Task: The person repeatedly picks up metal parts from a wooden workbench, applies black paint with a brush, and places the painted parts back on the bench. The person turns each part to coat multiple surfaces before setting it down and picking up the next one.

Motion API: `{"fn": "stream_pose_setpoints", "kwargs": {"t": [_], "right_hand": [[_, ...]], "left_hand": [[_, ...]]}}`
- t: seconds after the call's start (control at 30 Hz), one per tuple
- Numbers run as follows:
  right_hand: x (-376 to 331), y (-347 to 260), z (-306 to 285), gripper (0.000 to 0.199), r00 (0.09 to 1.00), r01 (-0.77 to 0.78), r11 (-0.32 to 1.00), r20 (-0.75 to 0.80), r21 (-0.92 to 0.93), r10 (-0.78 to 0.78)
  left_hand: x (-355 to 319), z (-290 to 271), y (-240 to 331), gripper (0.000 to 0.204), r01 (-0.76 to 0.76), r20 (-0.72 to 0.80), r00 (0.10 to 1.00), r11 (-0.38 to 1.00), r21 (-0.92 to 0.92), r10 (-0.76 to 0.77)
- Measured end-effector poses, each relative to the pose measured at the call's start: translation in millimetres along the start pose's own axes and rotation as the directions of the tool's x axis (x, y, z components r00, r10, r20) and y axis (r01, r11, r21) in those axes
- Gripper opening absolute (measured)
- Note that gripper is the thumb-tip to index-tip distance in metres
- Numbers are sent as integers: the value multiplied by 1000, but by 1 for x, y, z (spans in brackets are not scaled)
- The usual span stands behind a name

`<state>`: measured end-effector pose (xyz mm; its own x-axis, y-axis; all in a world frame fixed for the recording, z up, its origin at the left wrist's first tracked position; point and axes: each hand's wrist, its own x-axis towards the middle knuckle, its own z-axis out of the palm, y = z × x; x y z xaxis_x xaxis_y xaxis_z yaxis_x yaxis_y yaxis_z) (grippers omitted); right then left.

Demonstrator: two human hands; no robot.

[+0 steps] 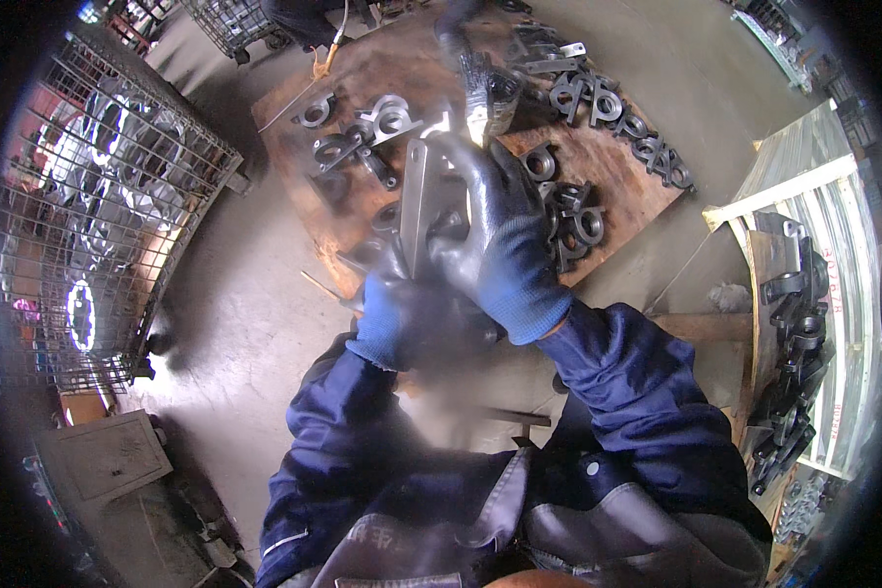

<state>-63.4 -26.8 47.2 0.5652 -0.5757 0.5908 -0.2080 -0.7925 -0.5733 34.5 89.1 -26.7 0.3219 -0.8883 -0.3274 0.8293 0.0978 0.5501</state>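
Observation:
In front of my chest I hold up a grey metal bearing housing point(420, 201), its long flat side tilted upright and a small hole near the top end. My left hand point(384, 306), in a blue glove with a dark coated palm, is closed round its lower end. Gloved the same way, my right hand point(495, 220) grips it from the right, fingers bent over the upper part. The gloves hide much of the piece, and below them the picture is blurred. Similar ring-shaped bearing housings point(392, 120) lie beyond my hands on a brown wooden tabletop point(294, 162).
Across the table a co-worker's gloved hand point(478, 93) reaches in, blurred. More housings point(606, 103) line the table's right side. A wire cage point(191, 147) of metal parts stands left, with a grey box point(103, 456) below it. A crate point(755, 255) holding dark castings stands right.

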Motion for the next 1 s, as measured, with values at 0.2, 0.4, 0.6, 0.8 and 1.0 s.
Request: {"fn": "stream_pose_setpoints", "kwargs": {"t": [0.2,0.4,0.6,0.8,1.0], "right_hand": [[4,10,-6,70,999,-40,965,10,260,39],[2,43,-44,59,987,104,948,-152,300,-60],[2,113,-81,48,941,88,996,-331,32,-73],[2,151,-97,43,896,-20,993,-443,-115,-33],[-3,170,-110,44,896,-73,988,-445,-133,6]], "left_hand": [[-4,-1,-3,31,-303,156,942,553,776,298],[-5,-25,16,20,-251,208,967,406,879,147],[4,-40,4,24,-98,101,995,244,965,0],[69,-31,-21,22,-151,137,988,-442,884,-65],[157,-45,-40,17,-372,191,928,-750,547,-320]]}}
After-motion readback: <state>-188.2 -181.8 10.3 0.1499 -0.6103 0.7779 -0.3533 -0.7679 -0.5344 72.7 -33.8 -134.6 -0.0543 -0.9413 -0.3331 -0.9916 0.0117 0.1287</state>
